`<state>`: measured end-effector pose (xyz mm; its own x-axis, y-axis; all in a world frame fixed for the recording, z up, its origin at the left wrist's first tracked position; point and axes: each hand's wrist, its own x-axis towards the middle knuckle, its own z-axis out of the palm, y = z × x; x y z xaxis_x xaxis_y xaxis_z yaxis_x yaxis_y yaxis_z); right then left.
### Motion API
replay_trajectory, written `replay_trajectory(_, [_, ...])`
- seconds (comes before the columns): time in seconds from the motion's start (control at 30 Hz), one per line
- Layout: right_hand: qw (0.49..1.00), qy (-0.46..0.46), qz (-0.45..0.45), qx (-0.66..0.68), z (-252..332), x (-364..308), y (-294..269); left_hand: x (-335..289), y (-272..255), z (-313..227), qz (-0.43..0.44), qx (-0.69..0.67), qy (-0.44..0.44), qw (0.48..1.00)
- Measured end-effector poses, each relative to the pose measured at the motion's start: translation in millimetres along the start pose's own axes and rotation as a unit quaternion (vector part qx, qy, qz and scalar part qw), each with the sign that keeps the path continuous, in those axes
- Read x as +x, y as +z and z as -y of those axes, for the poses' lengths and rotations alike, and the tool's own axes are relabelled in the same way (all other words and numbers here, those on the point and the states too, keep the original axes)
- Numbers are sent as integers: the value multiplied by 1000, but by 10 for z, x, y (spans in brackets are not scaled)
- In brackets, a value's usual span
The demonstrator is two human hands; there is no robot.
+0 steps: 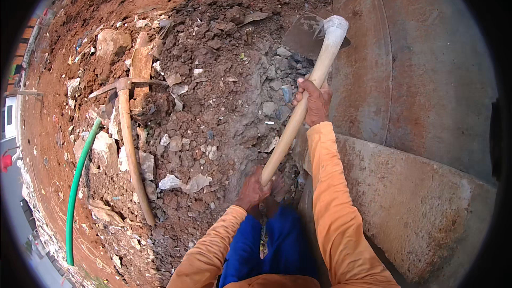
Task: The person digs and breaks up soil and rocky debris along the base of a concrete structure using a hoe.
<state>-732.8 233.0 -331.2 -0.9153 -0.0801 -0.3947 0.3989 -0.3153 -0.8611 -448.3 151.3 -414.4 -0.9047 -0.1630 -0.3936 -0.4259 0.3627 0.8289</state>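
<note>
The hoe [284, 141] is slanting across the person's front, its blade [304, 36] hanging where soil [213, 101] is meeting concrete [421, 53]; whether it is touching the ground, I cannot tell. The right hand [317, 101] is gripping the handle partway up, closer to the heavy head, probably taking its weight. The left hand [250, 189], slightly blurred, is closing around the butt end; that spread is presumably giving leverage. Off to the left, a pickaxe [127, 133] is lying among stones, seemingly out of the hoe's way, with a green hose [77, 176] curving beside it.
</note>
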Motion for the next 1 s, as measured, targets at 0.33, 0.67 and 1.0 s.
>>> replay_trajectory(0.33, [894,-58,-129,-425,-2020,2240,-577,2479,1052,1148,8,-30,-36,999])
replay_trajectory(0.67, [762,15,-88,-641,-2188,2196,-627,1899,1342,654,-2,-217,-142,966])
replay_trajectory(1.0, [787,45,-29,-615,-2165,2279,-385,1939,1028,445,27,-258,-226,939])
